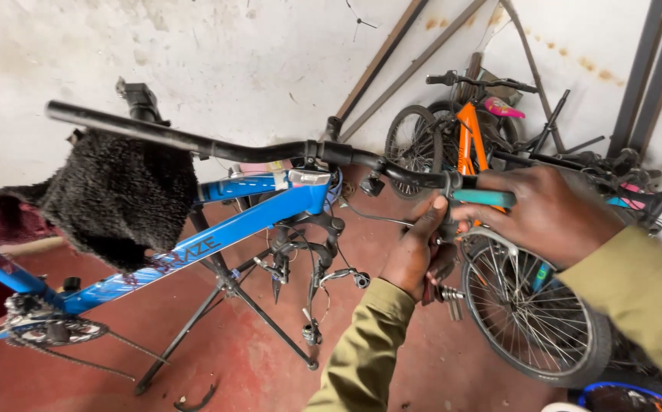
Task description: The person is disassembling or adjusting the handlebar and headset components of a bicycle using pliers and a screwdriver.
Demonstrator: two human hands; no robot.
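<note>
Head view: a blue bicycle frame (247,221) is seen clamped on a black repair stand (224,297), its black handlebar (216,146) crossing the frame. The teal grip (483,198) at the bar's end is wrapped by the right hand (552,214), while the left hand (418,252) is closed around the brake lever mount (449,229) just below it. A dark woolly cloth (117,198) is draped over the bar; other bicycles (468,137) are leaned against the wall behind.

light: even, soft daylight, bright | shadows: faint | glare: none | focus: sharp centre | edges: wide-angle bending, slight blur on near sleeve (636,297)
</note>
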